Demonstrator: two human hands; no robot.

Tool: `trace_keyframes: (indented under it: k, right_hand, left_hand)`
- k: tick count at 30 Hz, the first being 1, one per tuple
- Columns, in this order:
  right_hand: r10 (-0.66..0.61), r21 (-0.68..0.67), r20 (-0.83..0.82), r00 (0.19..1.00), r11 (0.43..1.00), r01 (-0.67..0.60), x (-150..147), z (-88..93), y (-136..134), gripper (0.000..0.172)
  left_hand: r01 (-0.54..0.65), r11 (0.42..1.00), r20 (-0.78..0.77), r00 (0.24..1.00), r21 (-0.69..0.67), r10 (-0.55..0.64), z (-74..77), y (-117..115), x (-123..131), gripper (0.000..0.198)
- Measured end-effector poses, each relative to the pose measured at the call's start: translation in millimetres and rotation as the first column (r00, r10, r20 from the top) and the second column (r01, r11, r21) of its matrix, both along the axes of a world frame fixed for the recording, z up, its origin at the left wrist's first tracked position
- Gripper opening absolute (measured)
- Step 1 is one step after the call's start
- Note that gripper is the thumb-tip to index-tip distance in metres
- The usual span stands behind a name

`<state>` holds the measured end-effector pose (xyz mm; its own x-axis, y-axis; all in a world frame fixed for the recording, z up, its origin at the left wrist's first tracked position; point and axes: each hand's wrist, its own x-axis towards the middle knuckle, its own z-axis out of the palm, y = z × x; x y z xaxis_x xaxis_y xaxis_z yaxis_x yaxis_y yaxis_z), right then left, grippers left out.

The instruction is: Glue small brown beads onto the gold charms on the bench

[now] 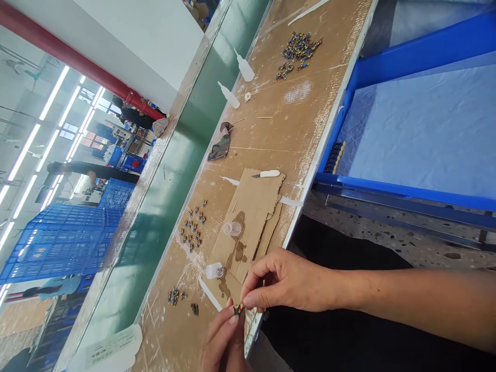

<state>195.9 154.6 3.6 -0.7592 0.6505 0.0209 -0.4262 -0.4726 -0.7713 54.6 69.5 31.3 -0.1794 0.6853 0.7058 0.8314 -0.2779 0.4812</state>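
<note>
My right hand [282, 281] reaches in from the right over the table's near edge, its thumb and fingers pinched on a tiny blue-and-gold figurine [238, 309]. My left hand [227, 341] comes up from the bottom of the view, fingertips pressed on the same figurine from below. Just left of my hands lie a small clear glue bottle [215, 270] and a white strip [209, 293]. A few loose figurines [176, 296] rest further left.
A cardboard sheet [251, 212] holds another clear bottle [232, 228] and a white-handled knife [267, 174]. Rows of figurines [192, 227] stand beside it. Further off are a rag [220, 147], two white squeeze bottles [245, 67], a figurine pile [298, 51]. A blue crate [411, 119] sits to the right.
</note>
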Motion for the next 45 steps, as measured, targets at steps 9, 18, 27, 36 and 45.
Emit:
trace_keyframes:
  k: [9, 18, 27, 36, 45]
  right_hand:
    - [0.006, 0.061, 0.102, 0.995, 0.998, -0.012, 2, 6.9, 3, 0.025]
    - [0.021, 0.033, 0.101, 0.995, 0.999, -0.024, 0, 7.2, -1, 0.019]
    - [-0.001, 0.001, 0.088, 0.996, 1.0, 0.0, -6, 7.5, 1, 0.021]
    - [0.122, -0.209, -0.039, 0.992, 0.97, -0.127, -3, 8.9, 5, 0.013]
    - [0.159, -0.229, -0.07, 0.985, 0.958, -0.171, 1, 8.8, 7, 0.027]
  left_hand:
    - [-0.04, 0.998, 0.27, 0.961, -0.056, 0.053, -12.5, -2, -9, 0.012]
    - [0.034, 0.978, 0.748, 0.649, -0.205, 0.134, -18.2, -2, -20, 0.026]
    - [0.049, 0.981, 0.699, 0.708, -0.185, 0.096, -16.9, 1, -16, 0.023]
    - [0.006, 0.995, -0.166, 0.986, 0.097, 0.01, -13.9, -2, -17, 0.015]
    - [-0.066, 0.996, -0.199, 0.977, 0.057, 0.076, -6.6, -10, -14, 0.01]
